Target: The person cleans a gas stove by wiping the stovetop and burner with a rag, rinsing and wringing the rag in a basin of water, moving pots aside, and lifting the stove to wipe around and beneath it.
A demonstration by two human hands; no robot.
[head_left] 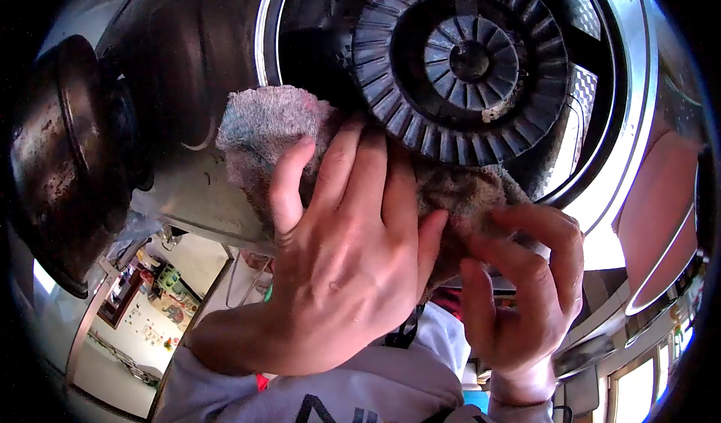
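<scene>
While your left hand (345, 250) lies spread over the stained grey cloth (263, 126), its fingers pressing rather than pinching, your right hand (526, 280) sits beside it with the fingers half curled at the cloth's other end. Whether those fingers pinch the fabric is unclear. The cloth is bunched under and between both hands, just beside the lower edge of a black slotted disc (469, 62) that looks like a gas burner.

As far as you can judge, you have the cloth in position and the work is under way, not finished: a pale brown patch (497, 111) shows on the disc's inner ring, away from the cloth. How much of the black surface you have already covered is hard to say, since it is dark all over.

Your left fingertips are lost in shadow near the disc, and your left hand hides the middle of the cloth. Beyond, the bright metal rim (637, 100) around the disc is cut off at the top. Farther out, the dark rounded metal piece (67, 152) at left is hard to identify, and the room (135, 333) at lower left is too small and warped to make out.
</scene>
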